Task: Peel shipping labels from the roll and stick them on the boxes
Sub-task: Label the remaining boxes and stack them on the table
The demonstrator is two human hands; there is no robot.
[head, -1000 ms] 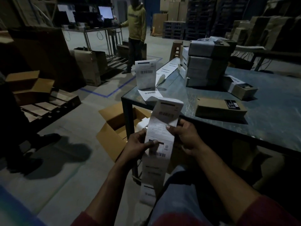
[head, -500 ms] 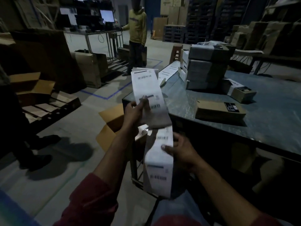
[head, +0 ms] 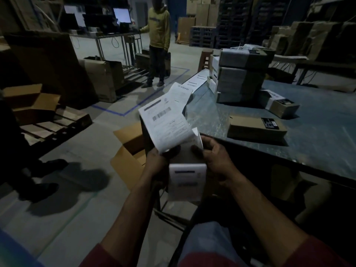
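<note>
We hold the label strip (head: 186, 176) in front of us, below the near edge of the bench (head: 317, 120), off its near-left corner. Our left hand (head: 156, 162) pinches the bottom corner of the label (head: 165, 124), which stands up and leans away to the left, largely free of the backing; only its lower right end looks joined to the strip, though dim light leaves that unsure. Our right hand (head: 213, 160) curls round the right edge of the strip, thumb on its face, and the rest of the strip hangs down between our forearms.

The move ahead turns on one relation, we judge: the flat box (head: 257, 129) lies ahead and to the right of both hands, just inside the near edge, its long axis running along that edge. The right hand is nearer, yet the label sits in the left, so it must cross over to the right.

Farther in stands a stack of wrapped boxes (head: 240, 78), with a small box (head: 280, 103) to its right and loose sheets (head: 194, 82) at the far-left corner. The bench is dark and mottled. The room is a dim warehouse: an open carton (head: 131, 151) on the floor, pallets (head: 55, 124), and a person (head: 159, 45) by a desk.
</note>
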